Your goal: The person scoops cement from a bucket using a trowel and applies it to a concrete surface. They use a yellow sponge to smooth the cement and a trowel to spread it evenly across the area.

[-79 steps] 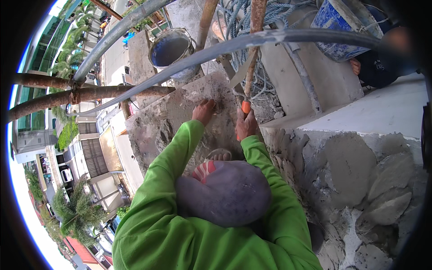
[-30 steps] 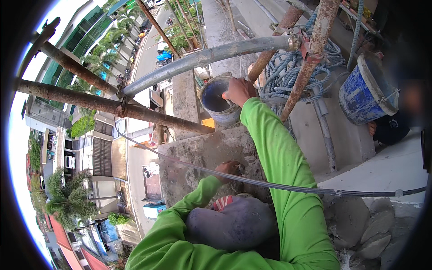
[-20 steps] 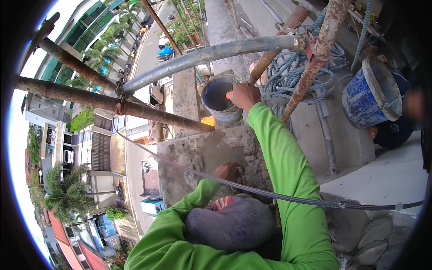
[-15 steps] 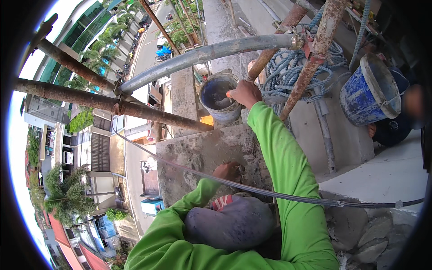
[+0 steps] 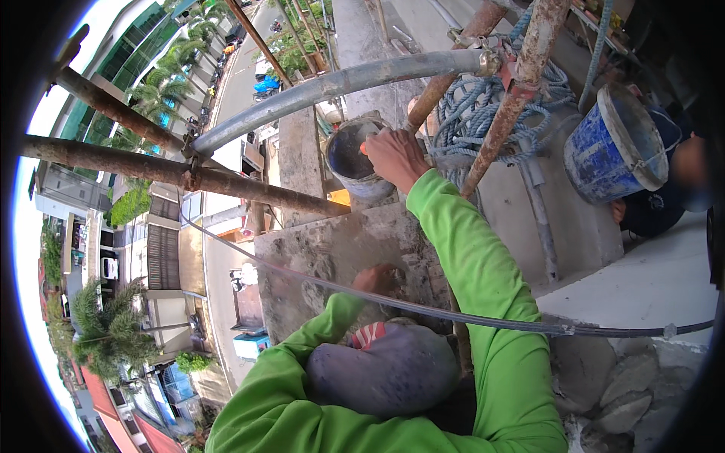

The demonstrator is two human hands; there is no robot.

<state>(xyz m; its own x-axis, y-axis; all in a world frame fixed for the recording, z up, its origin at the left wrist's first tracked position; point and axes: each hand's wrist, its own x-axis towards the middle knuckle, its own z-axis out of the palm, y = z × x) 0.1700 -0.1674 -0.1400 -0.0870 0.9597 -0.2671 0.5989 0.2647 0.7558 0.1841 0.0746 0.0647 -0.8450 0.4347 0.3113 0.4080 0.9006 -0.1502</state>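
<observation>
Plainly, the fingers of my right hand (image 5: 399, 160) are curled round an orange handle (image 5: 364, 149), over the mouth of the round bucket (image 5: 368, 189) standing beyond the far edge of the concrete slab (image 5: 298, 257). That bucket is bluish inside, its rim and outer wall crusted with grey; what the handle ends in, I cannot tell, since my hand covers it. My left hand (image 5: 375, 279) lies nearer, low over the slab, the knuckles blurred, and I cannot tell whether those fingers are closed on anything. The slab is rough, grey and blotched, with lumpy patches. Both my sleeves are bright green cloth.

I count two buckets: the crusted one, and a blue one (image 5: 604, 155) tilted at the far right, with a pale, chipped rim. A co-worker's dark sleeve (image 5: 657, 215) shows just beside it. Between the two buckets lies one heap of twisted blue-grey rope (image 5: 491, 121). Two rusty, flaking pipes (image 5: 257, 192) run in from the left, and one smoother grey pipe (image 5: 340, 83) (bowed, at least in this wide view) crosses on the far side. One thin dark cable (image 5: 483, 320) sags across the near side.
</observation>
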